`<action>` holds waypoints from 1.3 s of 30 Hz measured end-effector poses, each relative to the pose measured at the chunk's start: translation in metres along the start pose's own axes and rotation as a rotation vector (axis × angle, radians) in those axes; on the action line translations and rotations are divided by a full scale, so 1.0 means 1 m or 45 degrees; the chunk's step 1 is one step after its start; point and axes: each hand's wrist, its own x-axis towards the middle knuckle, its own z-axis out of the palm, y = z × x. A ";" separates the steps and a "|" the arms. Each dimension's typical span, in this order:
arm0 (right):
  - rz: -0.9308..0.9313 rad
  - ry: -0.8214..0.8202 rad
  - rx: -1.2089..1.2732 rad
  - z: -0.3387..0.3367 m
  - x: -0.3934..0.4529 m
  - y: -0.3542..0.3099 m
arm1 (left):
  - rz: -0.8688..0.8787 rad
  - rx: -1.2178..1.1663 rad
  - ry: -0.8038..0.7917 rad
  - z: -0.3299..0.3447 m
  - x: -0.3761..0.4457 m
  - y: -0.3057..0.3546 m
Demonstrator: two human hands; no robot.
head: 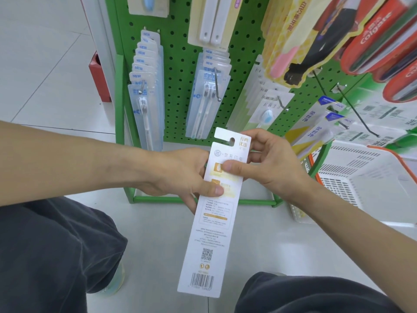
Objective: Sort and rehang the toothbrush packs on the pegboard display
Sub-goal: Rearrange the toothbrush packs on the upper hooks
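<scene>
We grip two stacked toothbrush packs (211,213) with left hand (180,177) and right hand (268,163), sorting them; next we must thread their hang holes onto a pegboard (178,53) hook.

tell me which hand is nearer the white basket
Right. The right hand grips the toothbrush pack just beside the white basket; the left hand is on the pack's far side.

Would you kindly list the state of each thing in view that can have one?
Held toothbrush packs: off the pegs, back side up, two stacked.
Left hand: grips the packs, thumb on top.
Right hand: pinches the packs near their hang holes.
Pegboard: upright, packs hanging on its hooks.
Bare hook: holds nothing.
White basket: on the floor.
</scene>
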 end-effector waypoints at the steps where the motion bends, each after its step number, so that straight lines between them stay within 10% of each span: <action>1: -0.003 -0.015 -0.013 0.000 0.000 0.001 | 0.016 0.001 -0.008 0.000 0.000 -0.001; 39: 0.260 -0.606 -0.175 -0.001 -0.010 0.003 | 0.280 -0.079 0.507 -0.004 0.001 0.010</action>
